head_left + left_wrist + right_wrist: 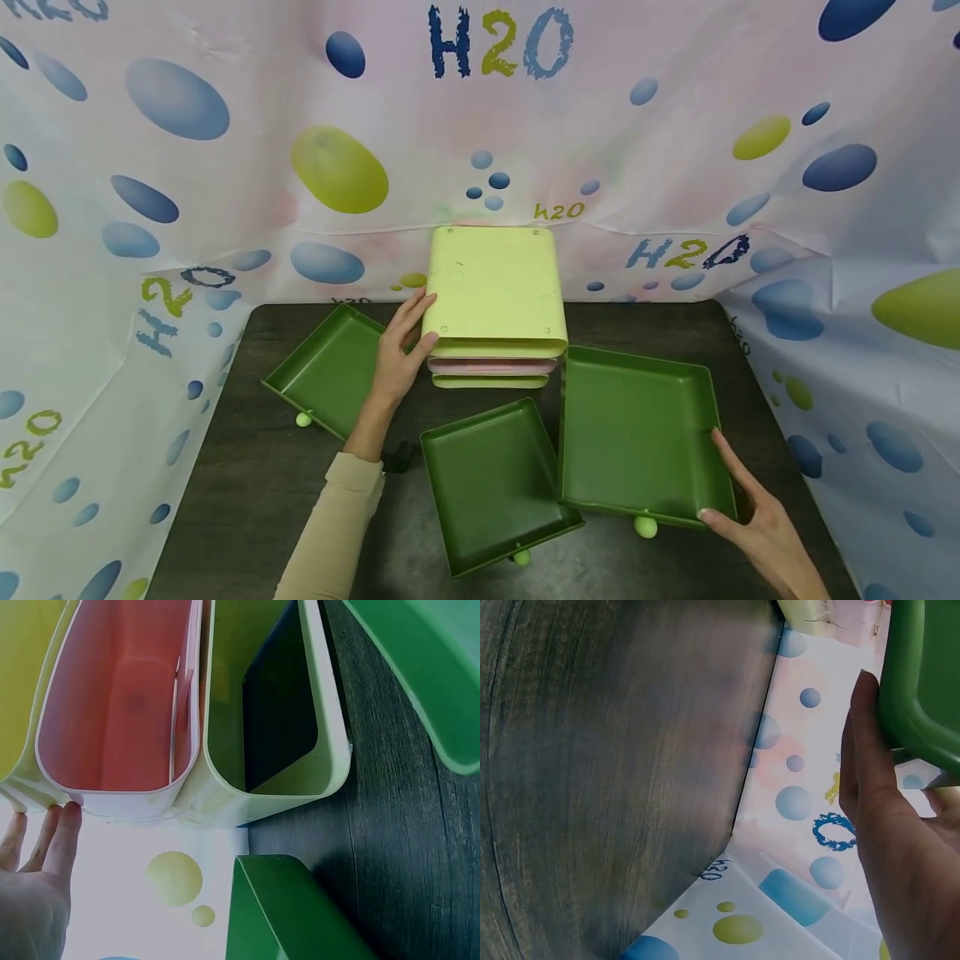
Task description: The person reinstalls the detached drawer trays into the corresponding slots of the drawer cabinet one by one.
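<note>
A small drawer cabinet (495,283) has a yellow top shell, with a pink tier and a light green tier below. In the left wrist view its pink tier (135,705) has an open front with no drawer inside. My left hand (401,354) touches the cabinet's left side with extended fingers (64,840), thumb near the top's front corner. My right hand (765,517) grips a green drawer (637,433) at its right side and front corner, thumb at the front edge. That drawer has a light green knob (645,527) and overlaps the middle drawer in the head view.
A second green drawer (495,483) lies at the front middle of the dark table (247,500), knob toward me. Another green drawer (330,367) lies at an angle left of the cabinet, partly behind my left hand. A patterned sheet (637,167) surrounds the table's back and sides.
</note>
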`<action>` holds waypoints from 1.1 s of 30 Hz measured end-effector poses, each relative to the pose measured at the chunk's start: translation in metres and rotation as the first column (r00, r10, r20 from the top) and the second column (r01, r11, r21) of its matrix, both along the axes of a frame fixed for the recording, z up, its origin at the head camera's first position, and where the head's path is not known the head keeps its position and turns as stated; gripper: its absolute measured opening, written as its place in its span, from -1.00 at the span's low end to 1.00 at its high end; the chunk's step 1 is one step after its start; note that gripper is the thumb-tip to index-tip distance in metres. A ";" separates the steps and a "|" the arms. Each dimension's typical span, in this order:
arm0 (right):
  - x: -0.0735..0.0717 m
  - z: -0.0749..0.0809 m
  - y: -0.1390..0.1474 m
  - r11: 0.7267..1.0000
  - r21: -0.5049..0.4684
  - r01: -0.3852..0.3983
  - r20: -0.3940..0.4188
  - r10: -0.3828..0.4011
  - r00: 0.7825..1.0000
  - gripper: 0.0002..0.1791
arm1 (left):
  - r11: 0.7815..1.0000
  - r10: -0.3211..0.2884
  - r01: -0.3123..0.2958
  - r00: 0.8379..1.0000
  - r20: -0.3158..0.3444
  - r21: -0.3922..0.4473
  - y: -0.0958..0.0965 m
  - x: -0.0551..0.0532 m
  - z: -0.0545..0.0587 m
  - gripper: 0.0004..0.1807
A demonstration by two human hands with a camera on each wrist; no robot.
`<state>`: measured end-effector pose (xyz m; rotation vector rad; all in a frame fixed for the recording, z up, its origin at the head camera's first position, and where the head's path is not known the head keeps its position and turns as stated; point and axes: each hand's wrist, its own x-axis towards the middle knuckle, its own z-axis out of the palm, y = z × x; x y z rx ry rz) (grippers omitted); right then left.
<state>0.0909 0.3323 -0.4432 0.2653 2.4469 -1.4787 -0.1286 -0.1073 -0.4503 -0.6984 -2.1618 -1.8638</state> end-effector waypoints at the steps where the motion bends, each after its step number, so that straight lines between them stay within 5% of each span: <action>1: 0.001 0.000 0.000 1.000 -0.013 -0.001 -0.012 0.001 1.000 -0.04 | 1.000 0.001 -0.001 1.000 0.001 0.000 0.000 0.000 0.000 -0.43; 8: 0.006 0.000 0.005 0.999 -0.041 -0.033 -0.070 0.030 0.997 -0.08 | 1.000 -0.013 0.013 1.000 0.024 0.002 0.001 -0.002 0.001 -0.42; 15: 0.005 0.008 0.000 0.998 -0.005 -0.057 -0.012 0.057 0.998 -0.04 | 0.999 -0.033 0.034 0.997 0.075 -0.013 0.000 -0.001 0.005 -0.41; 27: 0.004 0.003 -0.018 0.966 -0.247 -0.080 0.005 0.084 0.996 -0.06 | 0.998 -0.025 0.024 1.000 -0.004 -0.064 0.000 0.009 0.005 -0.46; 33: 0.001 0.008 -0.027 0.943 -0.319 -0.093 0.005 0.100 0.995 -0.06 | 0.999 -0.027 0.028 0.999 0.033 -0.044 -0.001 0.007 0.007 -0.47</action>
